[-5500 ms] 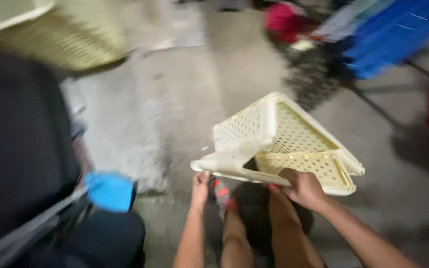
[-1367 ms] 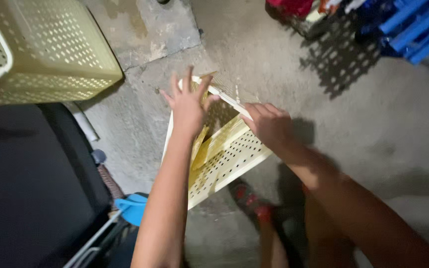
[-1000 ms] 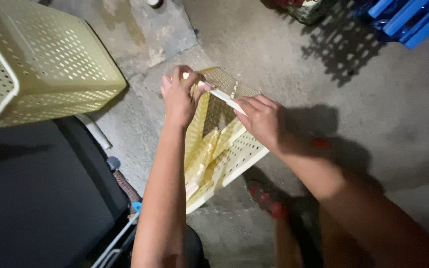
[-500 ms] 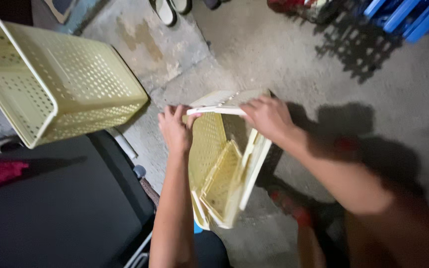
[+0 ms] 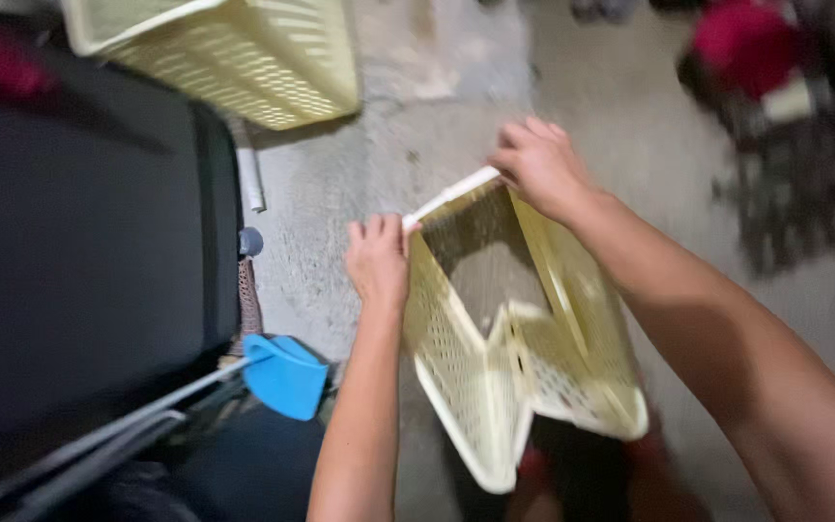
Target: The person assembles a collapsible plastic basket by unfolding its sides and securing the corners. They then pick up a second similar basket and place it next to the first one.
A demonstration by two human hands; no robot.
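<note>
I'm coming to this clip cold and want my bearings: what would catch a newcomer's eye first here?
At centre, the left hand and right hand grip the top rim of a pale yellow perforated basket, its panels partly folded, above the concrete floor. A second yellow basket lies at the upper left. A large black surface fills the left side, with a small blue plastic piece at its lower edge.

Left hand (image 5: 377,263), right hand (image 5: 541,172): bare, no gloves, rings or watch. Both forearms bare to frame edge; no sleeves visible. Below cream perforated basket (image 5: 524,338): blurred red footwear, dark garment at legs, detail indistinct.
</note>
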